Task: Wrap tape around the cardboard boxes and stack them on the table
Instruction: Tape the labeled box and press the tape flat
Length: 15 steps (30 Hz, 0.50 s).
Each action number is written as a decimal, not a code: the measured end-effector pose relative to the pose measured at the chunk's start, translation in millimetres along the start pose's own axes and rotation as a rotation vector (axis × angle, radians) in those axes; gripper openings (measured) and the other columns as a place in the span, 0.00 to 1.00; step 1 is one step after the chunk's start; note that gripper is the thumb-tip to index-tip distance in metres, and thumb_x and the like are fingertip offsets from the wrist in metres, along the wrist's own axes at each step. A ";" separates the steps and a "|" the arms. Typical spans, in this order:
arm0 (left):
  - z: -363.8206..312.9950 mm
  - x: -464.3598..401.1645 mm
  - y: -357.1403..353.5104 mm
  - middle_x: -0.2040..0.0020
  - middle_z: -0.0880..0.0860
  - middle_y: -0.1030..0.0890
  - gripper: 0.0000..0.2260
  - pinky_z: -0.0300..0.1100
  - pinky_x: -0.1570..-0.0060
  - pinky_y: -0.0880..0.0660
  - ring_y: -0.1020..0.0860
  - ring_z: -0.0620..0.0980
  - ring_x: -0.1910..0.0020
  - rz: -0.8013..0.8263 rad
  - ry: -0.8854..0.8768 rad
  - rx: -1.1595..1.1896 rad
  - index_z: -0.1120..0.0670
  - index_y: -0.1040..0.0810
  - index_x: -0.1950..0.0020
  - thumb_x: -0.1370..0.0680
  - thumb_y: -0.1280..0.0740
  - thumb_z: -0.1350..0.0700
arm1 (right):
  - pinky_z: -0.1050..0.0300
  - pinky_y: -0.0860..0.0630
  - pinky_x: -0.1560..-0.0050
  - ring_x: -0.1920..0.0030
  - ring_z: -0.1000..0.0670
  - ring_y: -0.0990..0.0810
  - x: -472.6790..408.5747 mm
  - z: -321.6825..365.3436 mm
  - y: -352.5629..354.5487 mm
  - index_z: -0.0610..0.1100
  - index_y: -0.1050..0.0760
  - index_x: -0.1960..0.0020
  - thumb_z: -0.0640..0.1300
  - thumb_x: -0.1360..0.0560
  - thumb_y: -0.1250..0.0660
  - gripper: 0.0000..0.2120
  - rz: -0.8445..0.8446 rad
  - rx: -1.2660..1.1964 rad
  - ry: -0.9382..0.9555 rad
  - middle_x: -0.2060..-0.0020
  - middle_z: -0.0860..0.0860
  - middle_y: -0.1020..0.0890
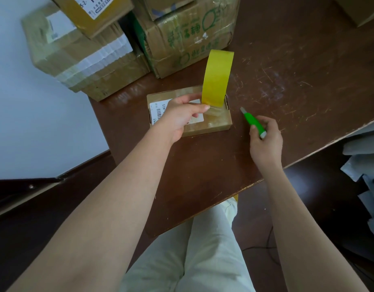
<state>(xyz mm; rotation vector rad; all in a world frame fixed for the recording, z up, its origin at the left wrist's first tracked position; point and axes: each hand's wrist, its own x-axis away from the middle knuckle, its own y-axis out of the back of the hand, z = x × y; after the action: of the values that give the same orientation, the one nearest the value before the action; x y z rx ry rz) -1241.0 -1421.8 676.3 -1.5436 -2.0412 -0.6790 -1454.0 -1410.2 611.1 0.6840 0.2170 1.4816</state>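
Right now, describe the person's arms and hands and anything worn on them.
Both forearms are bare up to the frame edge: no sleeves show. The left hand and right hand have no gloves, rings, watch or bracelets in view. Light, off-white trousers cover the legs below the table edge.

Looks like a packing or mailroom corner of an office: scuffed brown table, taped cardboard cartons with shipping labels stacked at upper left and centre, grey mailer bags piled at right edge.

Your left hand pinches the yellow tape roll upright on the small box. Just right of it, your right hand grips a green cutter.
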 end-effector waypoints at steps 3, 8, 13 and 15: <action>-0.3 -1.9 -3.4 0.59 0.50 0.17 0.13 0.41 0.45 0.33 0.22 0.46 0.61 0.002 -0.010 0.054 0.48 0.20 0.51 0.27 0.28 0.66 | 0.44 0.39 0.30 0.31 0.42 0.36 -11.7 8.5 5.2 0.48 0.26 0.33 0.46 0.19 0.36 0.15 0.067 0.232 -0.038 0.33 0.46 0.28; -7.2 -3.7 -17.7 0.56 0.54 0.19 0.17 0.40 0.45 0.23 0.19 0.52 0.52 0.001 -0.048 0.178 0.55 0.24 0.44 0.28 0.29 0.71 | 0.54 0.34 0.31 0.33 0.48 0.28 -22.6 39.8 20.5 0.47 0.22 0.35 0.52 0.19 0.35 0.16 0.051 0.085 0.150 0.37 0.49 0.23; -29.6 3.3 -38.9 0.65 0.52 0.20 0.15 0.38 0.60 0.23 0.18 0.52 0.59 0.022 -0.099 0.162 0.58 0.24 0.48 0.29 0.28 0.73 | 0.54 0.27 0.33 0.37 0.53 0.20 -32.2 79.0 17.7 0.46 0.23 0.33 0.58 0.21 0.35 0.22 0.446 -0.466 0.049 0.39 0.50 0.17; -38.9 6.4 -49.5 0.73 0.48 0.24 0.16 0.38 0.62 0.22 0.19 0.50 0.66 0.064 -0.136 0.097 0.60 0.23 0.45 0.29 0.29 0.74 | 0.51 0.27 0.35 0.38 0.48 0.19 -36.9 83.9 18.1 0.43 0.24 0.35 0.54 0.20 0.35 0.19 0.506 -0.659 -0.025 0.43 0.47 0.16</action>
<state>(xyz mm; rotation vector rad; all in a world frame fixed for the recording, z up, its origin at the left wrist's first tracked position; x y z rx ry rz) -1287.1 -1454.2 705.1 -1.6307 -2.0800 -0.4551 -1428.4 -1470.5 677.6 0.2187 -0.4857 1.8823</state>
